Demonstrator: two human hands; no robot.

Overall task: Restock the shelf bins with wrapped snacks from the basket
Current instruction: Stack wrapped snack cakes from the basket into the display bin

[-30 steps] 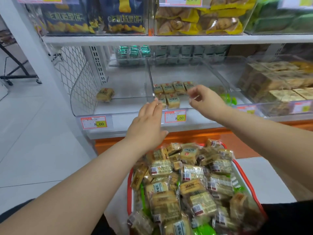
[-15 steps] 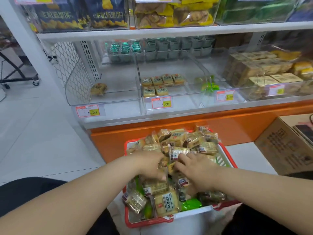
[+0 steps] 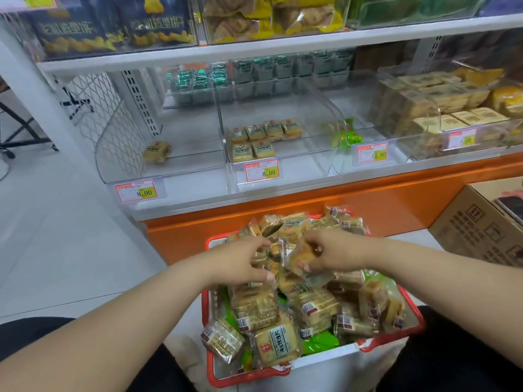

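A red-rimmed basket (image 3: 392,339) sits low in front of me, heaped with yellow wrapped snacks (image 3: 276,345). Both hands are over the far part of the heap. My right hand (image 3: 336,254) curls round one wrapped snack (image 3: 301,260) and lifts it slightly. My left hand (image 3: 240,263) is curled into the pile beside it, fingers closing on wrappers; what it holds is hidden. On the lower shelf, the middle clear bin (image 3: 317,142) holds several yellow snacks (image 3: 264,138) in two rows. The left clear bin (image 3: 195,162) holds a single snack (image 3: 157,151).
A bin to the right holds green packets (image 3: 349,135), and a fuller bin (image 3: 424,108) of tan packs stands at far right. Price tags (image 3: 262,171) line the shelf front above an orange base (image 3: 311,210). A cardboard box (image 3: 481,224) stands on the floor at right.
A second ago both hands were up at the middle bin. They came down into the basket, and now the right hand has one snack raised off the heap.
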